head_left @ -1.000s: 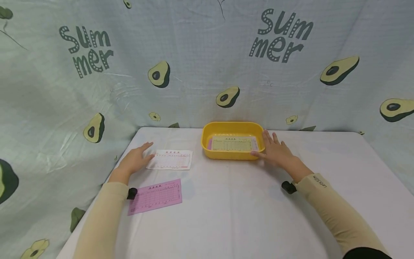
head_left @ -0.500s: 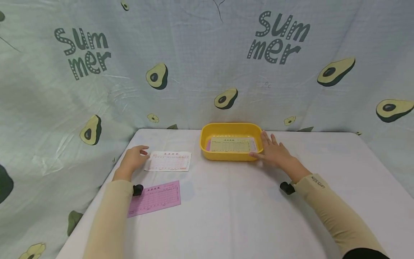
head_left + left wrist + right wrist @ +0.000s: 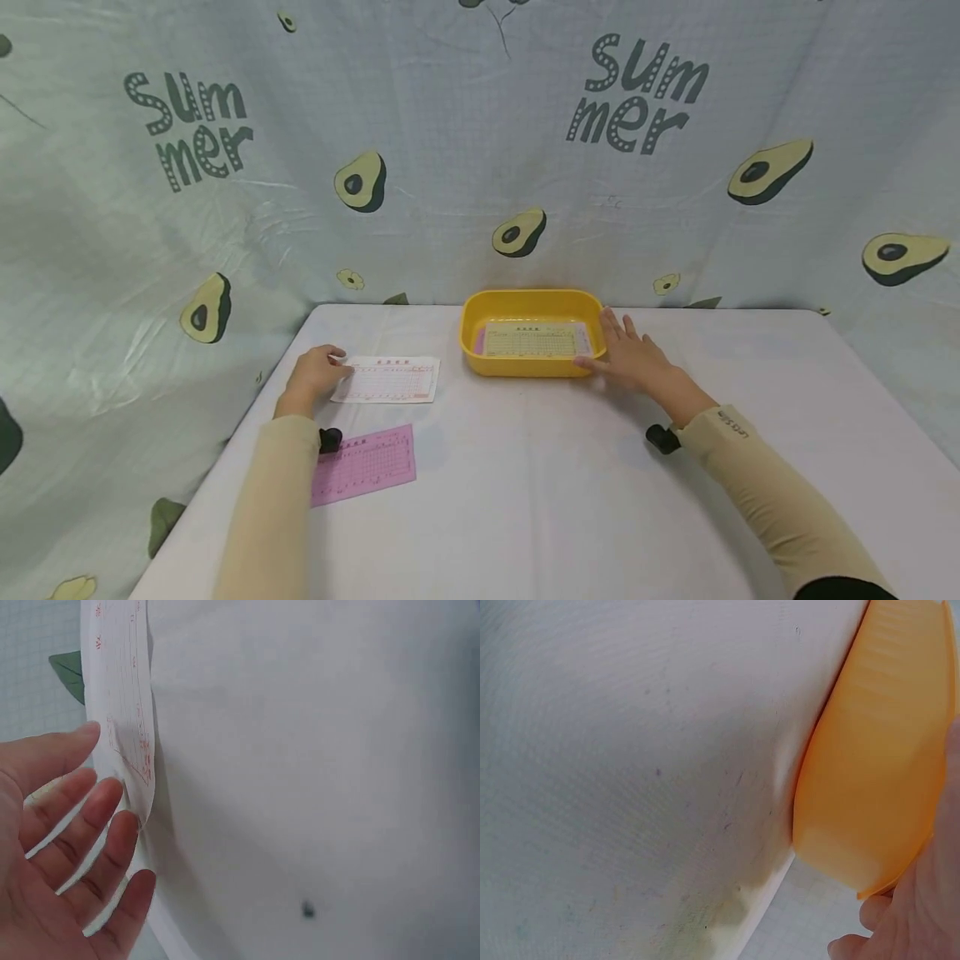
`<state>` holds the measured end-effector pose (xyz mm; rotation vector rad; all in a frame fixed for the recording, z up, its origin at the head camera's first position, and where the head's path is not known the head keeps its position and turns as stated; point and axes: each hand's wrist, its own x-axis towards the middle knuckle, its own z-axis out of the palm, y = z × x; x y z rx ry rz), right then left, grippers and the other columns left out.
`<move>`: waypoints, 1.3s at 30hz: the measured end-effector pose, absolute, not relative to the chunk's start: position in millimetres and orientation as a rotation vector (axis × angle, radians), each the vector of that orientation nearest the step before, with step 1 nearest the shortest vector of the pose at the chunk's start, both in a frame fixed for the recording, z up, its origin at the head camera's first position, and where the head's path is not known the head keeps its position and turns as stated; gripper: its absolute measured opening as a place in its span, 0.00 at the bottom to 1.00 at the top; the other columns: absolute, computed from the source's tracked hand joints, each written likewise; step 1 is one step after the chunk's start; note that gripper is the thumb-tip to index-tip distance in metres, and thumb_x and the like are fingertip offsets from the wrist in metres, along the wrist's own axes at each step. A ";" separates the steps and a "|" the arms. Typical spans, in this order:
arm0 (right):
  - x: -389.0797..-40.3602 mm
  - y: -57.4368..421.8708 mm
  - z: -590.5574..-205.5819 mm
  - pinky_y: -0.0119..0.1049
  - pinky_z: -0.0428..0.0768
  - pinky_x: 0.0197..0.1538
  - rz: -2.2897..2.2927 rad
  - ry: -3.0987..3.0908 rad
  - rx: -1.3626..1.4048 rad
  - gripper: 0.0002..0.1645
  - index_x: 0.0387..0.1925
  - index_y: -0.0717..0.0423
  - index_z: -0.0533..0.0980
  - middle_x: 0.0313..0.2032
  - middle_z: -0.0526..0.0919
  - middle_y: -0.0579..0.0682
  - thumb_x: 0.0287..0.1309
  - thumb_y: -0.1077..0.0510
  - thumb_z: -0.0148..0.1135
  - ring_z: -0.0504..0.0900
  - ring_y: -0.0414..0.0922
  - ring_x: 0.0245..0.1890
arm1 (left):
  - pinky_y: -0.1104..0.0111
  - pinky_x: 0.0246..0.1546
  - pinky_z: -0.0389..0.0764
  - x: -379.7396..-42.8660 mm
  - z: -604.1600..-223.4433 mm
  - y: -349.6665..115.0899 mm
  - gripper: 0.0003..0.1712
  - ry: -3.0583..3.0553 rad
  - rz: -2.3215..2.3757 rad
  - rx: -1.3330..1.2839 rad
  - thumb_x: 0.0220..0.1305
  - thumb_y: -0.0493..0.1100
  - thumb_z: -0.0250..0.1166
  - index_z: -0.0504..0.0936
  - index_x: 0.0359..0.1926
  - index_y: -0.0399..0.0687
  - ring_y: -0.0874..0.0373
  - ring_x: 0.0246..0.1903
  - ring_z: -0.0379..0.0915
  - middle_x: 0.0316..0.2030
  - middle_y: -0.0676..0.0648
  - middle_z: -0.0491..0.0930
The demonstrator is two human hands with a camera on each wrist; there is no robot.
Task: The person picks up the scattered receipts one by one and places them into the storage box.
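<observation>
At the left of the table, a white form slip with red print (image 3: 386, 380) lies flat. My left hand (image 3: 317, 375) is at its left edge. In the left wrist view that hand's fingers (image 3: 126, 832) are loosely bent by the slip's end, with the thumb apart from them. A yellow plastic basket (image 3: 525, 367) stands at the back, holding a yellow slip (image 3: 534, 340) over a pinkish one. My right hand (image 3: 636, 360) rests on the basket's right end with fingers spread. The right wrist view has it beside the basket's orange-looking outer wall (image 3: 870, 750).
A pink form slip (image 3: 371, 462) lies askew nearer the front, its left end partly hidden by the left sleeve and wrist camera (image 3: 330, 440). A white cloth covers the table (image 3: 570, 500). Behind it hangs a curtain (image 3: 442, 150) with avocado prints.
My left hand has shifted slightly right to the white slip's edge, and its fingers have bent from a straighter pose. The right hand stays at the basket. The head view tilts slightly.
</observation>
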<state>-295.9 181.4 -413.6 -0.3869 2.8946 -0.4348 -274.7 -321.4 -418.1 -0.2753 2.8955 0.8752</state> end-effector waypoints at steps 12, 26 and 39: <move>-297.6 183.9 -416.1 0.67 0.44 0.74 -0.415 2.908 -0.370 0.70 0.79 0.68 0.30 0.80 0.32 0.65 0.67 0.23 0.49 0.35 0.67 0.78 | 0.42 0.68 0.61 -286.1 -418.4 -319.5 0.31 2.649 1.039 -0.448 0.68 0.41 0.65 0.67 0.65 0.26 0.30 0.66 0.60 0.67 0.25 0.64; -297.0 182.0 -416.9 0.68 0.45 0.73 -0.449 2.893 -0.372 0.70 0.79 0.68 0.30 0.80 0.32 0.65 0.67 0.23 0.51 0.35 0.67 0.78 | 0.45 0.63 0.64 -286.6 -416.6 -325.4 0.24 2.636 1.060 -0.446 0.65 0.37 0.67 0.68 0.55 0.28 0.37 0.56 0.64 0.56 0.29 0.68; -297.7 184.6 -416.0 0.68 0.46 0.73 -0.458 2.887 -0.380 0.70 0.79 0.66 0.29 0.80 0.31 0.64 0.67 0.23 0.50 0.35 0.67 0.78 | 0.68 0.36 0.77 -284.5 -414.5 -342.9 0.27 2.611 1.215 -0.363 0.68 0.34 0.64 0.72 0.64 0.25 0.56 0.37 0.77 0.51 0.33 0.81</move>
